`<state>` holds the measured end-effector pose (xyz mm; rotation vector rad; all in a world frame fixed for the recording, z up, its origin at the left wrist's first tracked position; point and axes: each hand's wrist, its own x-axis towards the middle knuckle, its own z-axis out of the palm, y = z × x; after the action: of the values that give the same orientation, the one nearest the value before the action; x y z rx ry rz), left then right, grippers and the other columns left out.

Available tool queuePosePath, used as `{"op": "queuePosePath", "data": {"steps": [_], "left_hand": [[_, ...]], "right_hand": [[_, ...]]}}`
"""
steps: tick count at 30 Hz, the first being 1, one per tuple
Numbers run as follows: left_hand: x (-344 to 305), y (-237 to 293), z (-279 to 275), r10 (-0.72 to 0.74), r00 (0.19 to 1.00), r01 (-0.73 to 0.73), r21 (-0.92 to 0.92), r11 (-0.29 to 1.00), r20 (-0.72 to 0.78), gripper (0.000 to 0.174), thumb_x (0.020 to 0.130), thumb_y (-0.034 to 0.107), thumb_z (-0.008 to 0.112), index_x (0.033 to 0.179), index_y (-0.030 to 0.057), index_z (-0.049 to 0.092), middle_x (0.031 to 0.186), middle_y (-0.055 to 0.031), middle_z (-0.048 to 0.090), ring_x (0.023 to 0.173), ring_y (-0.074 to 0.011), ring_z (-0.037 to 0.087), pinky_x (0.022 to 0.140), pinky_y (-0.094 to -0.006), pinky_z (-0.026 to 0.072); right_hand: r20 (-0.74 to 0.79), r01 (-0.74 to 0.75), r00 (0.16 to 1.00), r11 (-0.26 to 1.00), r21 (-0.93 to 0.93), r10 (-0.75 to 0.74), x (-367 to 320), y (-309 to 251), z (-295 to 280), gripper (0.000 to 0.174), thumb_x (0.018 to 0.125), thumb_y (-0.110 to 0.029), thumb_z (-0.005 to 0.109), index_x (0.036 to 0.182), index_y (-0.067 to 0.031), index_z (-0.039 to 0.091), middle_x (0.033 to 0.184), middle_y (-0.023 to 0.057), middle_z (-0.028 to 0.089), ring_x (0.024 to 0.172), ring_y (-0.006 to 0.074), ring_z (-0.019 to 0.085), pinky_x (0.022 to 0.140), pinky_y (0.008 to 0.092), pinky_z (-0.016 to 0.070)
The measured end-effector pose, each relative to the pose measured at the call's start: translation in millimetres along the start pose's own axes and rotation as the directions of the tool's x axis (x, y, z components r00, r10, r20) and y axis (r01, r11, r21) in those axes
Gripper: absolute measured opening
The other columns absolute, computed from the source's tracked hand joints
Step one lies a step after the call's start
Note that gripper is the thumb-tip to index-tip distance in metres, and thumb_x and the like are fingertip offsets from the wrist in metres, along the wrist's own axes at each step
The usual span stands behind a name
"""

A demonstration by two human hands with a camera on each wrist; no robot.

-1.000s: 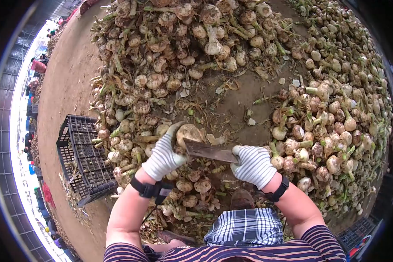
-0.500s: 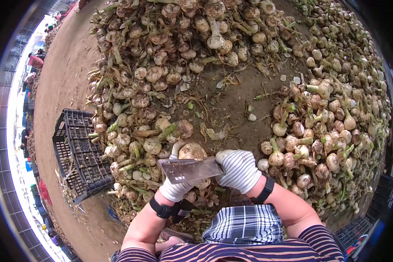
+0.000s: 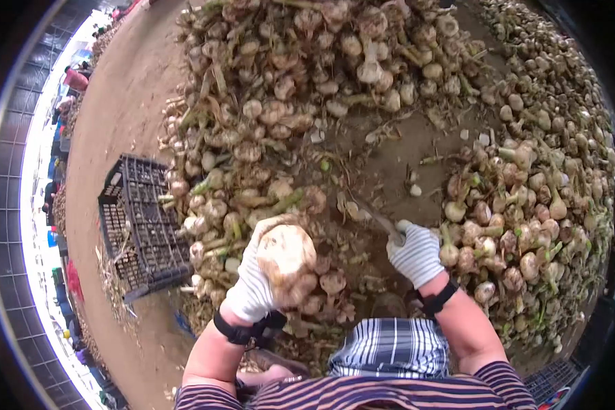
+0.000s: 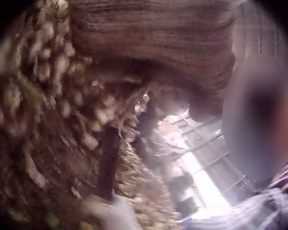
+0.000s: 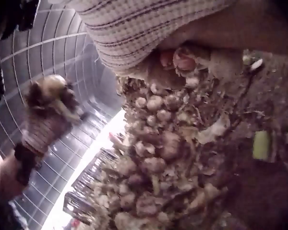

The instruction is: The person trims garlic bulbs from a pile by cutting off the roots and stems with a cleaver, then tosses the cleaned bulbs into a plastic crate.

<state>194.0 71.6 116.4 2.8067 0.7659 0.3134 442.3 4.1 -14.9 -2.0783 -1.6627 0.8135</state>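
Note:
In the head view my gloved left hand (image 3: 253, 283) grips a large garlic bulb (image 3: 287, 253) from its left side, its pale face turned up. The right wrist view shows the same bulb (image 5: 53, 88) raised in the left hand (image 5: 43, 129), roots or dry leaves hanging round it. My gloved right hand (image 3: 417, 256) curls round the handle of a broad-bladed knife (image 3: 379, 220), off to the right of the bulb. The blade is almost edge-on and points away, up and left. Blur fills the left wrist view, with the striped glove (image 4: 153, 33) across its top.
A heap of garlic with stems (image 3: 280, 102) rises ahead and to the left. Another pile (image 3: 519, 225) spreads along the right. A black plastic crate (image 3: 147, 225) lies tipped at the left. Trimmings litter the bare ground (image 3: 389, 171) between the piles. Plaid cloth (image 3: 393, 348) covers the lap.
The knife was across the bulb half a second ago; the right hand has drawn it away to the right. The left hand has lifted the bulb closer to the head camera, pale face up.

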Motion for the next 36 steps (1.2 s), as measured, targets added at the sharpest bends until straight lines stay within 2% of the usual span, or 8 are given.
{"op": "queuePosePath", "data": {"steps": [4, 15, 24, 26, 28, 30, 33, 36], "left_hand": [[-27.8, -25.6, 52.2, -0.664, 0.747, 0.436, -0.776, 0.456, 0.029, 0.096, 0.057, 0.030, 0.087, 0.132, 0.0056, 0.031, 0.113, -0.0080, 0.050, 0.099, -0.0229, 0.055, 0.093, -0.0350, 0.0441], [38.8, 13.9, 91.5, -0.867, 0.377, -0.363, -0.809, -0.463, 0.327, 0.045, 0.078, 0.033, 0.071, 0.111, 0.0063, 0.058, 0.109, -0.0053, 0.062, 0.104, -0.0199, 0.057, 0.093, -0.0353, 0.0466], [50.1, 37.8, 83.2, -0.791, 0.579, -0.478, -0.702, -0.528, 0.200, 0.049, 0.079, 0.035, 0.067, 0.114, 0.0054, 0.053, 0.106, -0.0094, 0.063, 0.100, -0.0247, 0.059, 0.087, -0.0367, 0.0472], [62.2, 37.5, 61.8, -0.480, 0.863, -0.247, -0.697, -0.674, 0.158, 0.053, 0.082, 0.037, 0.064, 0.121, 0.0046, 0.048, 0.114, -0.0122, 0.059, 0.107, -0.0263, 0.057, 0.089, -0.0372, 0.0463], [108.4, 59.5, 58.9, -0.496, 0.851, 0.089, -0.978, -0.188, 0.173, 0.061, 0.081, 0.032, 0.064, 0.130, 0.0038, 0.041, 0.123, -0.0155, 0.055, 0.114, -0.0264, 0.054, 0.092, -0.0355, 0.0458], [148.8, 89.3, 51.4, -0.158, 0.974, -0.216, -0.856, -0.470, -0.159, 0.067, 0.079, 0.026, 0.068, 0.134, 0.0020, 0.037, 0.127, -0.0177, 0.053, 0.117, -0.0244, 0.052, 0.091, -0.0309, 0.0474], [149.7, 39.9, 29.0, -0.153, 0.937, 0.333, -0.934, 0.130, 0.313, 0.086, 0.068, 0.022, 0.079, 0.138, 0.0027, 0.034, 0.128, -0.0188, 0.052, 0.116, -0.0252, 0.053, 0.098, -0.0381, 0.0422], [118.3, -39.4, 79.6, -0.589, 0.671, 0.504, 0.306, 0.808, 0.450, 0.081, 0.076, 0.057, 0.061, 0.136, 0.0070, 0.039, 0.123, -0.0185, 0.056, 0.114, -0.0261, 0.055, 0.111, -0.0534, 0.0190]], "right_hand": [[0.106, -0.113, 0.991, 0.908, 0.404, 0.077, 1.1, -12.1, -3.8, 0.005, 0.071, -0.004, 0.061, 0.076, -0.0023, 0.061, 0.058, -0.0018, 0.052, 0.054, 0.0074, 0.045, 0.051, 0.0225, 0.0387], [0.273, -0.314, 0.949, 0.380, 0.870, 0.159, -4.6, -57.5, -8.1, 0.004, 0.074, -0.002, 0.060, 0.078, -0.0023, 0.058, 0.062, -0.0058, 0.049, 0.059, 0.0034, 0.044, 0.056, 0.0204, 0.0412], [0.036, 0.098, 0.989, 0.811, 0.576, -0.145, -26.6, 26.7, 95.1, 0.009, 0.078, -0.011, 0.058, 0.075, -0.0021, 0.059, 0.058, 0.0119, 0.054, 0.053, 0.0203, 0.054, 0.053, 0.0341, 0.0439], [0.613, -0.565, 0.724, 0.782, 0.263, 0.317, -42.2, 5.7, 63.9, 0.021, 0.076, -0.017, 0.058, 0.087, 0.0001, 0.064, 0.067, 0.0138, 0.065, 0.064, 0.0247, 0.062, 0.064, 0.0343, 0.0511], [0.612, -0.642, 0.729, 0.617, 0.456, 0.306, -49.8, 13.9, 82.1, 0.025, 0.080, -0.014, 0.059, 0.100, -0.0001, 0.063, 0.088, 0.0138, 0.068, 0.076, 0.0220, 0.064, 0.070, 0.0302, 0.0521], [0.616, -0.551, 0.787, -0.423, 0.719, 0.022, -53.2, 22.9, 75.5, 0.021, 0.090, -0.014, 0.051, 0.109, -0.0077, 0.058, 0.083, 0.0034, 0.059, 0.072, 0.0120, 0.058, 0.054, 0.0284, 0.0471], [0.503, -0.538, 0.840, 0.185, 0.823, 0.205, -23.2, 18.8, 46.4, 0.018, 0.078, -0.005, 0.060, 0.096, -0.0061, 0.061, 0.072, -0.0004, 0.059, 0.060, 0.0095, 0.054, 0.052, 0.0253, 0.0450], [0.364, -0.480, 0.874, 0.460, 0.747, 0.322, -18.1, 25.1, 27.5, 0.016, 0.068, -0.003, 0.066, 0.083, -0.0028, 0.060, 0.067, -0.0014, 0.058, 0.060, 0.0064, 0.050, 0.057, 0.0224, 0.0448]]}}
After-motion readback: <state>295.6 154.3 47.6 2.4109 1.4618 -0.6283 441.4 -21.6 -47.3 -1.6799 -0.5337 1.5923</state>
